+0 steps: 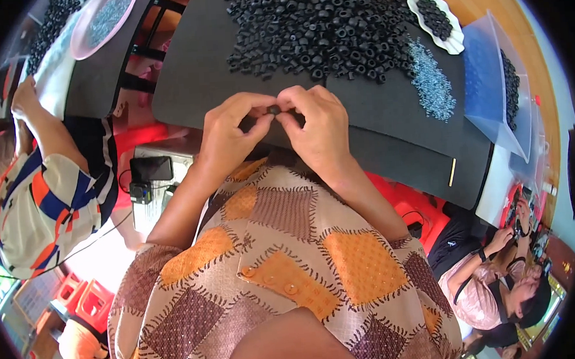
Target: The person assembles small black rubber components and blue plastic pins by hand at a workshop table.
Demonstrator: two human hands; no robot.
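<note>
Close to the table's near edge, my left hand (229,124) and my right hand (320,122) meet with fingertips pinched. Between them is a small dark rounded part (273,109), mostly covered by the fingers, so its exact shape is hard to tell. Both hands grip it. Just beyond lies a large heap of small black ring-like plastic parts (319,31), some showing open holes. To its right spreads a pile of tiny clear bluish pieces (432,84).
A white scalloped dish (457,42) of small black parts stands at the far right, beside a translucent blue bin (483,72). A thin yellowish stick (452,172) lies on the dark table (388,116). People sit left and right; a pink basin (80,47) is far left.
</note>
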